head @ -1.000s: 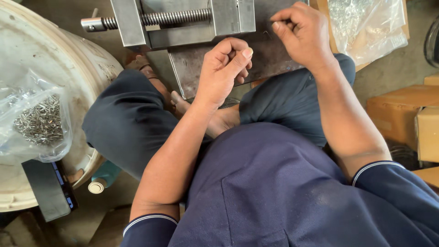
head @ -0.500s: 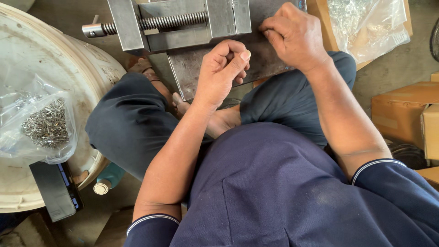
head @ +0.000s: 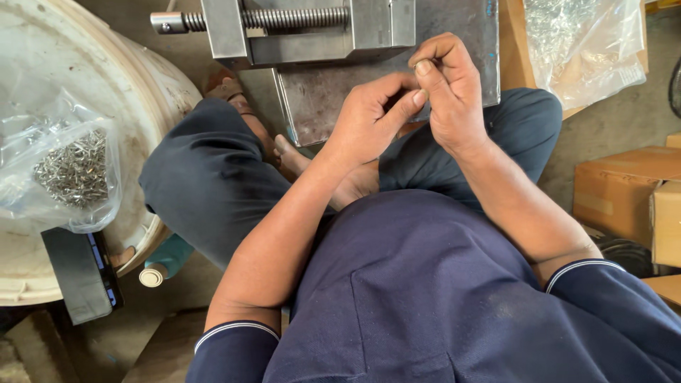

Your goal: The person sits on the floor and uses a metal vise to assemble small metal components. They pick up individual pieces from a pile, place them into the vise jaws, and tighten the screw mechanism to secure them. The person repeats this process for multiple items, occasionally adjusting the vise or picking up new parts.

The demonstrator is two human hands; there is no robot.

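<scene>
A big white round drum (head: 42,42) is filling the left side, and a clear plastic bag of small metal screws (head: 67,167) is lying on its top. A dark flat device (head: 78,273) is leaning at the drum's lower edge, with a capped teal bottle (head: 164,261) lying beside it on the floor.

At the top, a steel vise (head: 298,28) with a threaded screw is sitting on a grey metal plate (head: 319,106) in front of the person's folded knees. A second clear bag of metal parts (head: 582,42) is resting at the upper right, and brown cardboard boxes (head: 631,191) are stacking up along the right edge.

The left hand (head: 369,120) and the right hand (head: 450,96) are meeting over the near edge of the plate, fingertips touching. Both are curling closed, thumb and forefinger pinching together around something tiny between them; the piece itself is too small and too covered by the fingers to make out.
</scene>
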